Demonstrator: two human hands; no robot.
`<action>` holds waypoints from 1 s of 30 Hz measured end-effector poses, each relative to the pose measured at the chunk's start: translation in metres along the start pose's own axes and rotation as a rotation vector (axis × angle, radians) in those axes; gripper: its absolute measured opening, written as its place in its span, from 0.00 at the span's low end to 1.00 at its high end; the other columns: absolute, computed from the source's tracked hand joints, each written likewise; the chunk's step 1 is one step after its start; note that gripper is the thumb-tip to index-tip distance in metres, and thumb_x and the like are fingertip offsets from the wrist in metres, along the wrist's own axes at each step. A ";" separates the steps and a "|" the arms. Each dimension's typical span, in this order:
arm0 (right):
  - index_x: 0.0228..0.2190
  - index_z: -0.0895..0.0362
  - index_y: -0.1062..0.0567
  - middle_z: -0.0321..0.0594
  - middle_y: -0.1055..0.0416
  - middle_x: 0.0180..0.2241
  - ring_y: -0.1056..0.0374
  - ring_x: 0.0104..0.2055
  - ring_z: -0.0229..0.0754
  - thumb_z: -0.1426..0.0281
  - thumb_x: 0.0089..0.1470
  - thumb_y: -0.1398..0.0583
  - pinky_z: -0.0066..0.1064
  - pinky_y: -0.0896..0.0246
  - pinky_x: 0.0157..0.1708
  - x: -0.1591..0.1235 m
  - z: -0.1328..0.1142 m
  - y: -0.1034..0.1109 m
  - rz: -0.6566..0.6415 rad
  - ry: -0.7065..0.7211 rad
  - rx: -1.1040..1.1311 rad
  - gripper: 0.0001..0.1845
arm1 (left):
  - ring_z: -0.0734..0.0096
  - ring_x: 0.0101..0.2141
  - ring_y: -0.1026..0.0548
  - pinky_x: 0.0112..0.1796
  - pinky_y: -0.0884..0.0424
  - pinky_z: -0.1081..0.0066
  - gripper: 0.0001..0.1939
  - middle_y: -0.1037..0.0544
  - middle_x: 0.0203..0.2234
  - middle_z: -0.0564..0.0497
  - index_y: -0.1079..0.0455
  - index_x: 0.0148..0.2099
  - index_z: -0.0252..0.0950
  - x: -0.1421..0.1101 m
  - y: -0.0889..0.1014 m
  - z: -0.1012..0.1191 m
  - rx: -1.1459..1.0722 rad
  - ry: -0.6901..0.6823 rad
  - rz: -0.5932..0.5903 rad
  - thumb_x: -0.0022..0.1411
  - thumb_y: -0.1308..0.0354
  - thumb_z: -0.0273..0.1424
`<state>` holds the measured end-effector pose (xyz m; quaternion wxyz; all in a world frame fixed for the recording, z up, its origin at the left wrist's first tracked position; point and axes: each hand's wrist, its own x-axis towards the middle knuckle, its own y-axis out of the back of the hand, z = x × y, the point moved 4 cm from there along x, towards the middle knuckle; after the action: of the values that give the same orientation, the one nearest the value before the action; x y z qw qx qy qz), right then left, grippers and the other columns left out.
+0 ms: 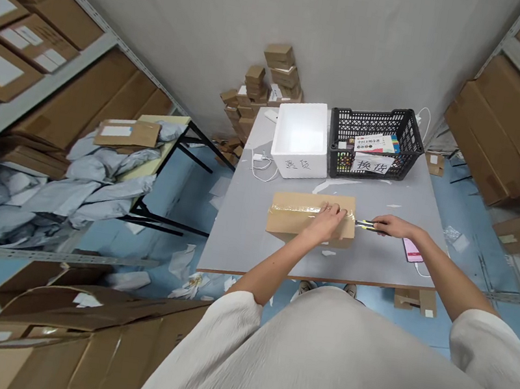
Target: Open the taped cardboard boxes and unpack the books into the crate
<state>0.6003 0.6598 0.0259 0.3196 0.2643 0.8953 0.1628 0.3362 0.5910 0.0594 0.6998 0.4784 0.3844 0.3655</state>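
A taped cardboard box point(290, 220) lies on the grey table point(238, 234) in front of me. Clear tape runs along its top. My left hand point(328, 220) rests on the right part of the box's top, fingers spread and slightly bent against the cardboard. In my right hand point(390, 226) is a black and yellow utility knife point(364, 224), fingers closed around its handle. The knife points left, its front end at the box's right end. Whether the blade touches the tape is too small to tell.
Behind the box stand a white foam box point(300, 167) and a black plastic crate point(374, 140) holding packages. A phone point(411, 251) on a cable lies near the table's right side. Shelves of cartons flank both sides; grey parcels point(62, 196) pile up at left.
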 end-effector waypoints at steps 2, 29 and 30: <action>0.36 0.52 0.22 0.37 0.25 0.29 0.38 0.26 0.39 0.42 0.63 0.38 0.30 0.44 0.26 -0.009 0.006 -0.006 -0.007 -0.043 0.051 0.26 | 0.43 0.61 0.23 0.74 0.46 0.46 0.40 0.26 0.59 0.38 0.33 0.67 0.39 -0.002 0.000 0.000 -0.010 -0.004 0.004 0.59 0.22 0.40; 0.68 0.43 0.22 0.46 0.21 0.49 0.23 0.43 0.51 0.57 0.72 0.40 0.36 0.30 0.43 -0.045 -0.031 -0.024 0.409 0.092 -0.456 0.28 | 0.43 0.77 0.41 0.75 0.50 0.38 0.41 0.38 0.77 0.35 0.46 0.81 0.43 0.025 0.001 -0.041 -0.144 0.093 0.074 0.70 0.40 0.32; 0.68 0.43 0.22 0.46 0.21 0.49 0.23 0.43 0.51 0.57 0.72 0.40 0.36 0.30 0.43 -0.044 -0.030 -0.024 0.410 0.098 -0.463 0.28 | 0.42 0.76 0.41 0.74 0.50 0.37 0.42 0.37 0.76 0.34 0.47 0.81 0.43 0.028 0.001 -0.043 -0.141 0.106 0.053 0.70 0.39 0.33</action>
<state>0.6005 0.6113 0.0587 0.2880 0.3512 0.7770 0.4358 0.3107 0.6329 0.0449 0.7007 0.4179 0.3812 0.4349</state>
